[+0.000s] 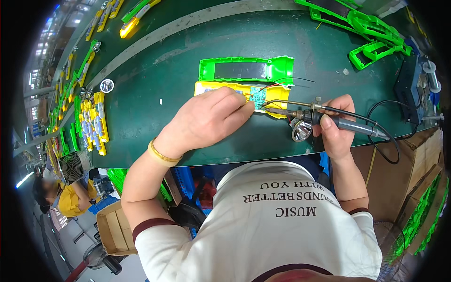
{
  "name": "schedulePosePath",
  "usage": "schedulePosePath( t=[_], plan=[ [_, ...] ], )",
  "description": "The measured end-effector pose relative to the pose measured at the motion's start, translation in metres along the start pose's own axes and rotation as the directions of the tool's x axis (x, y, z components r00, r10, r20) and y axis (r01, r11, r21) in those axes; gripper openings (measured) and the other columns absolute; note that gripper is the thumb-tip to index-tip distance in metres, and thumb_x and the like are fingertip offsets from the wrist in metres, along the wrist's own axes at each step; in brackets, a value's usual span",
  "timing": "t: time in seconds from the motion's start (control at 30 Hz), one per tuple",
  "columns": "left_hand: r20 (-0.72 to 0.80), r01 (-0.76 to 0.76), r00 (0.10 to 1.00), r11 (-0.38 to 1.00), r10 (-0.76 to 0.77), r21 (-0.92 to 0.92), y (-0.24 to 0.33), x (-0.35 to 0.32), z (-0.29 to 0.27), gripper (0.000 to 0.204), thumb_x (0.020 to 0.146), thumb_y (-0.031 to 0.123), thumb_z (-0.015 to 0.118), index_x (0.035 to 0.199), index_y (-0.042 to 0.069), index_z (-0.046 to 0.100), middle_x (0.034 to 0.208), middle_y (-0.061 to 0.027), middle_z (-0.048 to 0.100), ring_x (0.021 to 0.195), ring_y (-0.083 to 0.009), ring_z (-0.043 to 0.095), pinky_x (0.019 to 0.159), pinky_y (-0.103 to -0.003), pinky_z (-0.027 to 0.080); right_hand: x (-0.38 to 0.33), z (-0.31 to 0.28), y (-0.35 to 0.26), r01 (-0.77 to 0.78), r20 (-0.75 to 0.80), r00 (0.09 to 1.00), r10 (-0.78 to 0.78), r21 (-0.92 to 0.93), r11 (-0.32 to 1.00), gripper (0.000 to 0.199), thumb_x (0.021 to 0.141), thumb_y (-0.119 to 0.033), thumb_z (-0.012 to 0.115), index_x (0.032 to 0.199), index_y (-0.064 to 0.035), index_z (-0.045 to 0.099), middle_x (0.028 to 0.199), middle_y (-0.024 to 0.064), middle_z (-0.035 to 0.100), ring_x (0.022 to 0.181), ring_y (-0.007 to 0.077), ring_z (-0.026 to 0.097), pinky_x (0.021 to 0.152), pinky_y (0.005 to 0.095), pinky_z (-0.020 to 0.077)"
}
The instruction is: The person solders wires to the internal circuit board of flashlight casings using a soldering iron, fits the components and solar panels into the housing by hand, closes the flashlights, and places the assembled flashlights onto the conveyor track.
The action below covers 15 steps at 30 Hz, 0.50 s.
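My right hand [337,127] grips a soldering iron [350,124] with a thin metal feed tube [293,103] running along it. The iron's tip reaches a small teal circuit board [258,97] in a yellow casing half [280,111]. Pinched fingers of my left hand [211,115] are at the board's left edge; what they hold is hidden. Thin red and black wires [277,83] rise from the board. Below the iron's tip, a shiny lamp reflector [301,130] lies by the casing. A bright green casing half [246,69] lies open just beyond the yellow one.
On the green table [155,127], yellow casings with batteries [94,122] stand at the left and green casing parts [361,28] pile at the far right. A dark blue soldering unit [408,87] stands at the right edge, its black cable looping near my right hand. A person [73,199] sits far left.
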<state>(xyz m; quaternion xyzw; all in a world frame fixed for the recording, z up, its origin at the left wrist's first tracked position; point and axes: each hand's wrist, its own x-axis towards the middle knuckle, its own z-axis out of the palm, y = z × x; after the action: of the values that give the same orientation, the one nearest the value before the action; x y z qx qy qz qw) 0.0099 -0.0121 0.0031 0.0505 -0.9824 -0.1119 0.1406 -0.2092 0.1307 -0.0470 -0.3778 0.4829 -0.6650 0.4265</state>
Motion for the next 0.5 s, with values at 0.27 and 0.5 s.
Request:
schedulePosePath(
  t=[0.27,0.5],
  plan=[
    [0.007,0.026,1.000,1.000,-0.026,-0.011,0.0006,0.0002,0.0014,0.026,0.067,0.003,0.063,0.092,0.001,0.063,0.081,-0.0068,0.053,0.070,-0.0196,0.054,0.056,-0.028,0.047,0.0000,0.0004,0.0017,0.005,0.008,1.000,-0.004,-0.100,0.995,0.033,0.079,-0.022,0.064,0.088,-0.0044,0.038,0.073,0.0057,0.048,0.049,0.0091,0.047,0.044,0.0213,0.0395],
    [-0.025,0.000,1.000,0.999,0.002,0.051,-0.0013,-0.0004,0.0049,0.025,0.067,0.006,0.062,0.092,0.003,0.060,0.080,-0.0051,0.050,0.070,-0.0178,0.053,0.055,-0.027,0.047,-0.0010,-0.0004,-0.0004,-0.048,-0.026,0.998,0.049,0.035,0.998,0.033,0.080,-0.024,0.063,0.090,-0.0054,0.039,0.075,0.0060,0.050,0.048,0.0101,0.047,0.042,0.0210,0.0391]
  ],
)
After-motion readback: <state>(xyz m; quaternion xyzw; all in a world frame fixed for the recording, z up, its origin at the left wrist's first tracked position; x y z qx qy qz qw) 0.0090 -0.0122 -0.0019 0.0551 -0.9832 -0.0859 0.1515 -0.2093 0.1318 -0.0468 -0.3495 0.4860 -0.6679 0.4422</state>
